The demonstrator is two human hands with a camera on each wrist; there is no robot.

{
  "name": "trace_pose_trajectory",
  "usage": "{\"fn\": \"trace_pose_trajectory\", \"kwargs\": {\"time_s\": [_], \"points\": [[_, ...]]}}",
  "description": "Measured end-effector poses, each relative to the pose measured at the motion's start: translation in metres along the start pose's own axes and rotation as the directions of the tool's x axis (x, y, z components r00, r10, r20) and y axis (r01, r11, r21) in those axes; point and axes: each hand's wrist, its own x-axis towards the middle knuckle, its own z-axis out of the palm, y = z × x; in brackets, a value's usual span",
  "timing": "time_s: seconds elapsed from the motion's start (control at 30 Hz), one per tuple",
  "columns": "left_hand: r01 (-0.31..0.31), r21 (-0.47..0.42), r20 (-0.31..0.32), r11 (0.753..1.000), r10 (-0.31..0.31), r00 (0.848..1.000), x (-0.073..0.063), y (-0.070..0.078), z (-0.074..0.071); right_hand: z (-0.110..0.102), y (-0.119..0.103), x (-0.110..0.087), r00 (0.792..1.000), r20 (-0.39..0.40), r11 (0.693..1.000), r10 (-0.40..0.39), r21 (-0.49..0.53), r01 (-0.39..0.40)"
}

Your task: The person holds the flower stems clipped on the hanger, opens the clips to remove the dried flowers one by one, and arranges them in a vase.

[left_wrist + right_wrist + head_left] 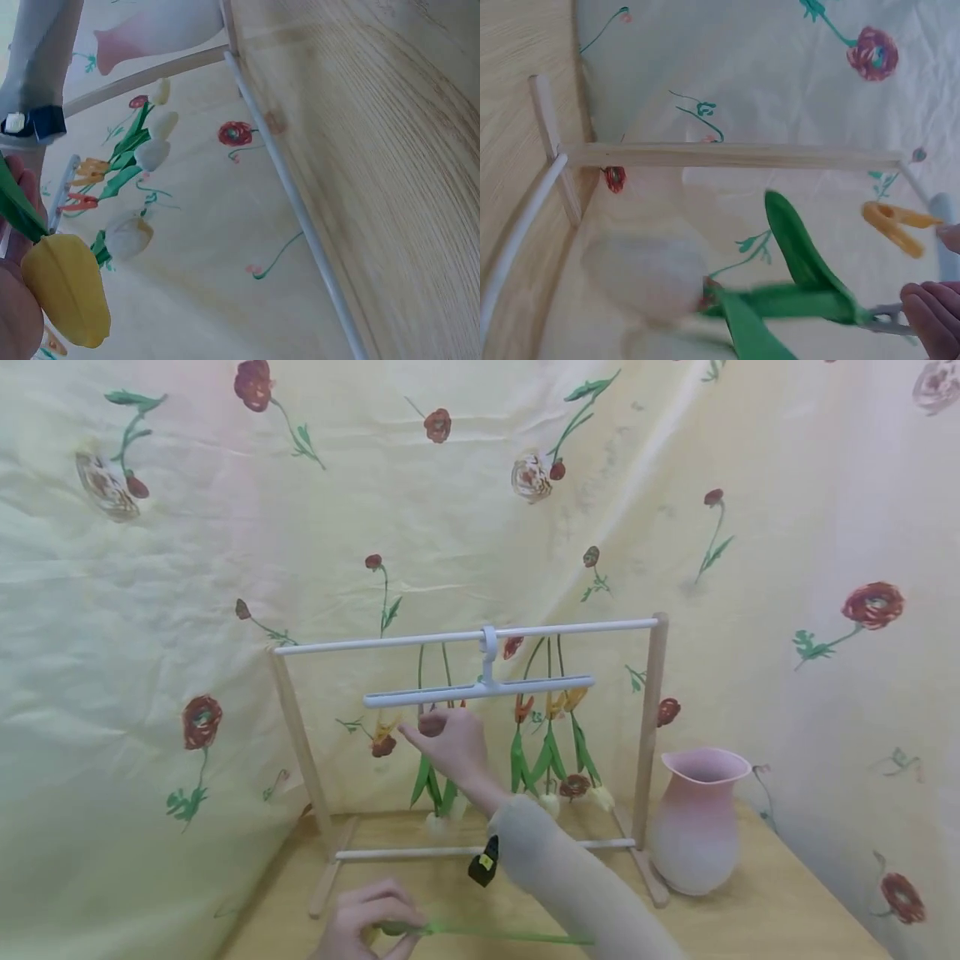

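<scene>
My left hand [371, 922] holds an artificial tulip with a green stem low at the front. Its yellow bloom [67, 289] shows beside the palm in the left wrist view. My right hand [453, 747] is raised just below the left half of a white hanger [427, 696], thumb and fingers apart. Its thumb tip is close to a yellow clip [889, 225]; whether they touch is unclear. Near its fingers a grey clip [885, 319] meets a tulip's green leaves [795, 300]. White tulips [550, 802] hang head down from orange and yellow clips [555, 703] to the right.
A rack with wooden legs [648, 735] and a white top bar [375, 643] carries the hanger. A pink and white vase [697, 827] stands at its right on the wooden table [780, 893]. Flowered cloth [225, 527] covers the back and sides.
</scene>
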Motion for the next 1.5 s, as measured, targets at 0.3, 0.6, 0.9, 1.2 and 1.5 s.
{"fn": "trace_pose_trajectory", "kwargs": {"time_s": [0.3,0.6,0.9,1.2,1.5], "points": [[0.070,0.099,0.076,0.993,-0.078,0.994,-0.018,-0.007,0.002,-0.047,-0.018,-0.023,0.952,0.210,0.964,-0.221,-0.104,0.247],[0.012,0.277,0.162,0.961,-0.059,0.985,-0.013,-0.018,0.002,-0.090,-0.029,-0.048,0.714,0.594,0.874,-0.371,-0.037,0.484],[0.122,0.481,0.141,0.868,-0.213,0.967,0.003,-0.016,-0.002,-0.113,-0.019,-0.090,0.607,0.757,0.853,-0.241,-0.133,0.505],[0.139,0.532,0.136,0.835,-0.246,0.960,0.027,-0.019,-0.007,-0.116,-0.014,-0.113,0.643,0.704,0.722,-0.300,-0.273,0.636],[0.149,0.526,0.153,0.837,-0.266,0.952,0.033,-0.022,0.000,-0.114,0.007,-0.124,0.675,0.617,0.584,-0.405,-0.394,0.710]]}}
